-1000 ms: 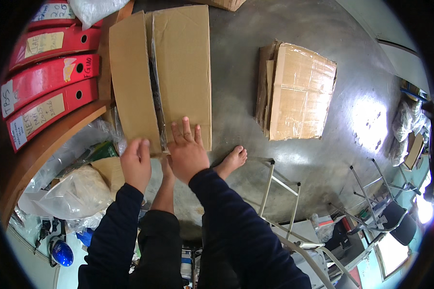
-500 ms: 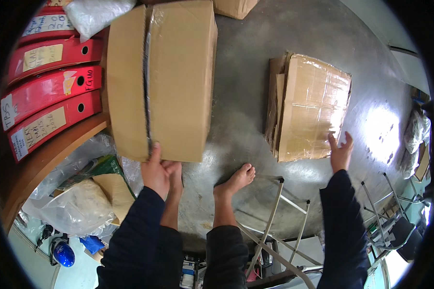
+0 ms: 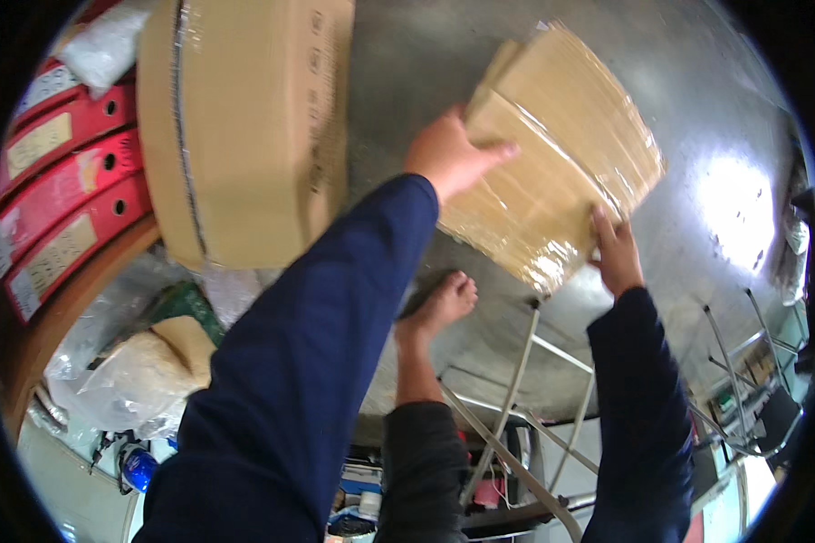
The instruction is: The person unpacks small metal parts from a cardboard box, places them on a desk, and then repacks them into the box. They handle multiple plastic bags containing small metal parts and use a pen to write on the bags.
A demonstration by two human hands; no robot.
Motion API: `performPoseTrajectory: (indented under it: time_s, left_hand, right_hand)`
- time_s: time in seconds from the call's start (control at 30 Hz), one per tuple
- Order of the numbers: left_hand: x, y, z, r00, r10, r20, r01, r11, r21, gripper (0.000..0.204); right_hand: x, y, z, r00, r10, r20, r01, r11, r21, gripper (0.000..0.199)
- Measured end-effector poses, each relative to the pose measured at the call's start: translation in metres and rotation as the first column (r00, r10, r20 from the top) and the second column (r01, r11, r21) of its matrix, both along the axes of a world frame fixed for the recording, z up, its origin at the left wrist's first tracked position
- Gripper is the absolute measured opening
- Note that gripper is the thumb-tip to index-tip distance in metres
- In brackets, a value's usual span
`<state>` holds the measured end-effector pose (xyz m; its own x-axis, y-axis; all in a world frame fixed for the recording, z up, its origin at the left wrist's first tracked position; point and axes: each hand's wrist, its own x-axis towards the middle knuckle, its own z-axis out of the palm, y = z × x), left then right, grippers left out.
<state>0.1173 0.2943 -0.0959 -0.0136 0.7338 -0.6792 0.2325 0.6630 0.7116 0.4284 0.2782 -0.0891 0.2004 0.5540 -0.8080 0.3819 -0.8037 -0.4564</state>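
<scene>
A taped, flattened cardboard stack [image 3: 561, 154] lies tilted between my two hands, right of centre. My left hand [image 3: 453, 156] grips its left edge, thumb across the top face and the other fingers hidden behind. At the lower right edge, my right hand [image 3: 614, 249] holds it with the thumb on top; part of the fingers is hidden beneath. To the left, a large closed cardboard box [image 3: 244, 118] with a dark strip down its top stands apart from both hands, partly covered by my left sleeve.
Red binders [image 3: 91, 181] fill a wooden shelf [image 3: 91, 308] at left. Below are plastic bags [image 3: 118, 389] and a blue helmet-like object [image 3: 138, 468]. A metal folding frame [image 3: 516, 398] stands close to my bare foot [image 3: 444, 303], with another metal-legged frame [image 3: 738, 380] at right.
My left hand has left the large box and taken hold of the cardboard stack. My right hand has closed on its edge. The stack has turned and tilted, and the view has shifted.
</scene>
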Motion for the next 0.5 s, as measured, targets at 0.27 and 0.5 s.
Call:
performPoseTrajectory:
  time_s: [0.27,0.5]
  left_hand:
    - [-0.047,-0.072,0.159,0.996,-0.026,-0.079,0.043,0.976,0.212,0.062]
    - [-0.197,-0.125,0.297,0.954,0.279,-0.112,-0.278,0.96,0.032,0.034]
  right_hand:
    - [-0.061,-0.106,0.144,0.909,-0.371,-0.19,0.399,0.907,0.137,0.033]
    - [-0.198,-0.053,0.242,0.876,0.023,-0.481,0.082,0.977,0.196,0.051]
